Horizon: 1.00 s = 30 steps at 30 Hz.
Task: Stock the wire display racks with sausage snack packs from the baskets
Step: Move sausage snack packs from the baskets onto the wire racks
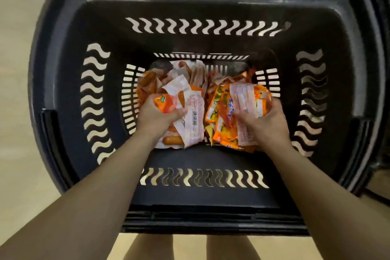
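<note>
Both hands are down in the black basket. The left hand grips a bunch of orange sausage snack packs; the right hand grips a second bunch. More packs lie loose on the basket floor. Wire racks not in view (stocked count unknown). Judged: gathering stage, placing on the racks yet to come.

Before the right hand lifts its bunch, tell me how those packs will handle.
Probably floppy: the packs in the right hand droop below the grip. Likely slippery, given the glossy film. Some may slide free; the bunch fans out unevenly.
</note>
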Tool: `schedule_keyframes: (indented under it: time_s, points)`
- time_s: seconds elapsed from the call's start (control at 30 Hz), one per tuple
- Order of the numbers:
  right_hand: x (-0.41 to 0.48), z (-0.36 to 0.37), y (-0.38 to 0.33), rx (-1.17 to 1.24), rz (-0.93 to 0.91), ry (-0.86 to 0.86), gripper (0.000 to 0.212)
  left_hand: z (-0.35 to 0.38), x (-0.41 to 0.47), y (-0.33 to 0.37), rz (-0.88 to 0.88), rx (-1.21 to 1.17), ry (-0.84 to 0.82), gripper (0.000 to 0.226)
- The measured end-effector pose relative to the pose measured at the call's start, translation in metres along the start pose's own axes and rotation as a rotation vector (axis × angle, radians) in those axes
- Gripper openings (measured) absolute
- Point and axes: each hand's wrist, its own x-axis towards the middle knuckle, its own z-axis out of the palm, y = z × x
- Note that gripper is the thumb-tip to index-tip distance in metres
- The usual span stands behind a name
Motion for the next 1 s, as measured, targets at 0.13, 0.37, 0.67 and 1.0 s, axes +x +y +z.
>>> schedule_keyframes:
  time_s: [0.13,0.37,0.67,1.0]
  points:
    - [-0.005,0.005,-0.001,-0.116,-0.005,0.031,0.108,0.001,-0.004,0.007,0.069,0.13,-0.013,0.076]
    - [-0.064,-0.028,-0.028,-0.655,-0.217,0.063,0.08,-0.033,-0.057,0.033,0.196,0.611,-0.008,0.08]
    - [-0.265,-0.144,-0.132,-0.947,-0.482,0.109,0.065,-0.17,-0.278,0.131,0.5,1.004,0.126,0.042]
    - [-0.492,-0.281,-0.202,-0.835,-0.643,0.28,0.061,-0.299,-0.522,0.212,0.717,1.09,0.348,0.047]
